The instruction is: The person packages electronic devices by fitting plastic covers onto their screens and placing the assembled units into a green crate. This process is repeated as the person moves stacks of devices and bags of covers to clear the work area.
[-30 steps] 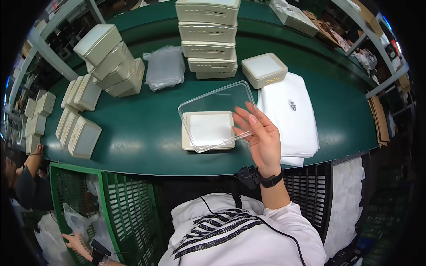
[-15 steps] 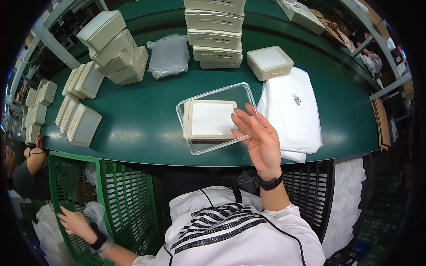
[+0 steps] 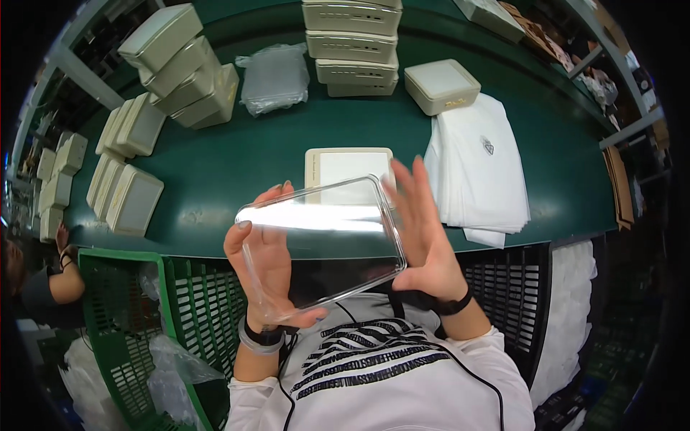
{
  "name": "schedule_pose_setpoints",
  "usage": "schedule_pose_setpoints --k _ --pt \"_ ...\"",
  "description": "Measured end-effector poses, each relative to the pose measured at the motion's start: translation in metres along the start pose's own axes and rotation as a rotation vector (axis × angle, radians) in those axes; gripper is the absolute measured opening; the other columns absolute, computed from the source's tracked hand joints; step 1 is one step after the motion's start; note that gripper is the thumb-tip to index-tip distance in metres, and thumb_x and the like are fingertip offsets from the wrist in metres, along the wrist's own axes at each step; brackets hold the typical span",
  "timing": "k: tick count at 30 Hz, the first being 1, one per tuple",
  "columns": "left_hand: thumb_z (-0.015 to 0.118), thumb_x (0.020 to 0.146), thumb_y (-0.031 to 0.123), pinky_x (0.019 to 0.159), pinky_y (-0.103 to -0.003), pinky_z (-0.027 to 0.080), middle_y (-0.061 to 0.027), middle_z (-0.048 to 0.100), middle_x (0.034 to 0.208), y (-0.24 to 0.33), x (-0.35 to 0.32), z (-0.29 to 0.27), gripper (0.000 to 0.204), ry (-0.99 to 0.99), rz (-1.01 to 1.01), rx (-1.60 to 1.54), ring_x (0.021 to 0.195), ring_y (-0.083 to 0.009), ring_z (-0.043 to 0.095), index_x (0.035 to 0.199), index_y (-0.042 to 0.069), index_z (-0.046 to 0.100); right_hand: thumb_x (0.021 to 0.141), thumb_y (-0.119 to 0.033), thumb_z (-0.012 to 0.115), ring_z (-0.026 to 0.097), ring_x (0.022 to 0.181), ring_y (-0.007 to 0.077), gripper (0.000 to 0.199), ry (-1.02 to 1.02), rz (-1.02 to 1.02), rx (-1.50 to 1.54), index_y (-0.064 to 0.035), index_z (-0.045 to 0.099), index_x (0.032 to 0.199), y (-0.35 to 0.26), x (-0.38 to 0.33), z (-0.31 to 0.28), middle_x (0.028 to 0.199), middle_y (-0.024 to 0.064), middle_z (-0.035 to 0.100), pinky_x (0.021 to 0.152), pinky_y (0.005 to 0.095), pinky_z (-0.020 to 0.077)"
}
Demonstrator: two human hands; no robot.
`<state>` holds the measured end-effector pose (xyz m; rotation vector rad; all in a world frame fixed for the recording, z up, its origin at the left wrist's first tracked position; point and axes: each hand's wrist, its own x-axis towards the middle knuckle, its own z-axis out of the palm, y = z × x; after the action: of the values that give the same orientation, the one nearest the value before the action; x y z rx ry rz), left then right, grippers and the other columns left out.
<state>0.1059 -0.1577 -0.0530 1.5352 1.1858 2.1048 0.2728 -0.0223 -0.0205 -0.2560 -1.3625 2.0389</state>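
Note:
A clear plastic cover (image 3: 327,215), shallow and rectangular, is tilted in front of my body above the table's near edge. My left hand (image 3: 262,255) holds its left short side, fingers towards the upper corner and thumb at the lower one. My right hand (image 3: 428,251) is at its right side, thumb by the lower corner; its other fingers are stretched apart and partly blurred. Behind the cover, a cream box with a white top (image 3: 352,161) lies on the green table (image 3: 215,187), its near part seen through the plastic.
Cream boxes stand stacked at back centre (image 3: 352,47) and left (image 3: 190,82). Between them lies a plastic-wrapped pack (image 3: 273,79). White bags (image 3: 478,172) lie right, with another cream box (image 3: 442,86) at their far end. A green crate (image 3: 122,262) holding plastic film stands lower left; a co-worker's arm (image 3: 66,276) shows beyond.
My left hand has come up from the green crate to hold the cover's left side. The cover has moved nearer my body. Plastic film in the crate now spreads over its right rim.

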Motion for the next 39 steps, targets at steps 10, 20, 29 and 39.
schedule_pose_setpoints --k 10,20,29,39 --pt "0.093 0.029 0.051 0.103 -0.043 0.033 -0.0245 0.033 0.142 0.0 -0.012 -0.003 0.139 0.115 -0.133 0.017 0.13 -0.0392 0.037 0.145 0.026 0.02 0.049 -0.021 0.093 0.03 0.135 0.0374 0.135 -0.496 -0.178 -0.644 -0.0109 0.004 0.15 -0.026 0.024 -0.03 0.145 0.0257 0.029 0.111 0.0478 0.0201" --pt "0.093 0.039 0.047 0.089 -0.04 0.037 -0.0267 0.036 0.139 0.014 -0.004 -0.025 0.132 -0.174 -0.134 0.287 0.119 -0.0347 0.045 0.144 0.015 0.02 0.055 -0.031 0.087 0.036 0.128 0.0436 0.079 -0.558 -0.334 -0.833 -0.014 0.056 0.126 -0.036 0.034 -0.025 0.138 0.0258 0.034 0.105 0.0509 0.0309" --pt "0.093 0.04 0.042 0.091 -0.044 0.038 -0.0269 0.034 0.14 0.018 -0.001 -0.027 0.133 -0.253 -0.119 0.346 0.124 -0.0372 0.041 0.147 0.016 0.018 0.054 -0.029 0.088 0.039 0.126 0.0431 0.061 -0.591 -0.282 -0.914 -0.0119 0.065 0.107 -0.043 0.03 -0.023 0.135 0.0246 0.033 0.106 0.0494 0.0305" --pt "0.086 0.049 0.054 0.09 -0.042 0.036 -0.0268 0.035 0.139 0.018 -0.009 -0.051 0.136 -0.157 -0.143 0.313 0.119 -0.0363 0.043 0.149 0.004 0.008 0.051 -0.017 0.092 0.039 0.127 0.0403 0.072 -0.421 -0.376 -0.731 -0.0127 0.049 0.109 -0.034 0.027 -0.032 0.135 0.0233 0.035 0.106 0.0461 0.0353"
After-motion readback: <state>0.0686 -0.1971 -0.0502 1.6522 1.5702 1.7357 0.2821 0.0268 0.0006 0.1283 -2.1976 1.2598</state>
